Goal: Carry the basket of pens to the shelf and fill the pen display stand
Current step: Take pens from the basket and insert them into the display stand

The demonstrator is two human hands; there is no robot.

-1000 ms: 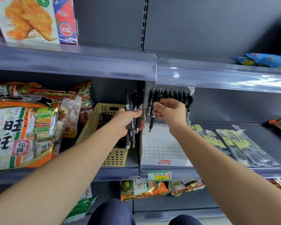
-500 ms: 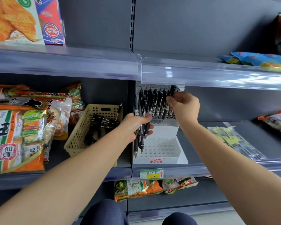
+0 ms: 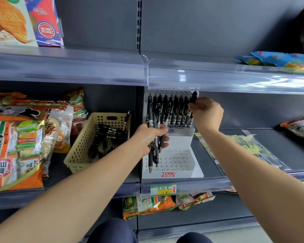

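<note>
The right grip (image 3: 206,114) pinches one pen (image 3: 194,97) at the crowded top row of the stand (image 3: 174,174); a bad angle may knock its neighbours. The left grip (image 3: 151,137) clenches a bundle (image 3: 154,155) that could slip. The basket (image 3: 81,155) sits just beside.

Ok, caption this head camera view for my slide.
Right hand pinches a black pen at the top row of the pen display stand; left hand grips a pen bundle.

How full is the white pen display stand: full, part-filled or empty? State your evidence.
Part-filled. The pen display stand's top tier holds a row of black pens, while the holes in its lower tier are empty.
</note>
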